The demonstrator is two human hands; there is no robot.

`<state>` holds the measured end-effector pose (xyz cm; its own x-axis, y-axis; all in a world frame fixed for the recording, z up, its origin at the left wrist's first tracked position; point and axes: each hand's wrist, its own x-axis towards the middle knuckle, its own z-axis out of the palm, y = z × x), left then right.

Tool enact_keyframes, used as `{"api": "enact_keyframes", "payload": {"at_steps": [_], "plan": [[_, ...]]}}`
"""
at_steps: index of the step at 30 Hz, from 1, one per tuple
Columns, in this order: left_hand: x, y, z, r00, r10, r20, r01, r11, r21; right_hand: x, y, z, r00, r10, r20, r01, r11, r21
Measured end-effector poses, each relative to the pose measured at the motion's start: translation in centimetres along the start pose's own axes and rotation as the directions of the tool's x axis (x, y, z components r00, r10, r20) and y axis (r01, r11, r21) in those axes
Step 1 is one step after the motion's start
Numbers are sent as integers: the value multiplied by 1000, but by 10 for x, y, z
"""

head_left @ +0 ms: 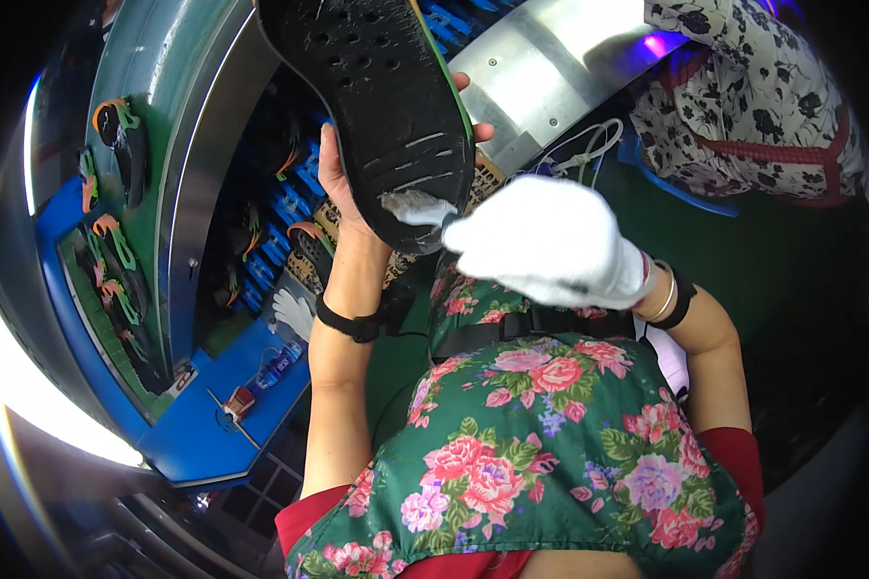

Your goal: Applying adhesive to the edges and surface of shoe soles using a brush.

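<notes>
My bare left hand (338,183) holds up a black shoe sole (386,106) from beneath. Its thumb shows at the sole's left edge and fingertips at the right. Small round holes and curved slits mark the sole's face, and a thin green line runs along its right side. In a white knit glove, my right hand (546,239) is closed on a small brush (417,206). The pale, flattened bristles lie against the near end of the sole; the glove hides most of the handle.
A green conveyor belt (150,58) at the left carries several black shoes with orange and green parts. Beside it, a blue bench (203,439) bears a white glove (293,314) and a bottle (280,365). Another person's floral sleeve (743,106) is at the upper right.
</notes>
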<state>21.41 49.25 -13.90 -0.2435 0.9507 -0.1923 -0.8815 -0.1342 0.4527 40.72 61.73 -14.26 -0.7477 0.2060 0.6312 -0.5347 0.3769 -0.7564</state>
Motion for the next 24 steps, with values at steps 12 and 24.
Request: {"api": "enact_keyframes", "payload": {"at_steps": [12, 24], "plan": [[-3, 8, 4, 936, -207, -284, 214, 977, -6, -17, -4, -5, 975, 196, 108, -221, 922, 318], [1, 20, -27, 861, -181, -476, 268, 956, 121, 8, 3, -14, 984, 74, 165, -116, 960, 257]]}}
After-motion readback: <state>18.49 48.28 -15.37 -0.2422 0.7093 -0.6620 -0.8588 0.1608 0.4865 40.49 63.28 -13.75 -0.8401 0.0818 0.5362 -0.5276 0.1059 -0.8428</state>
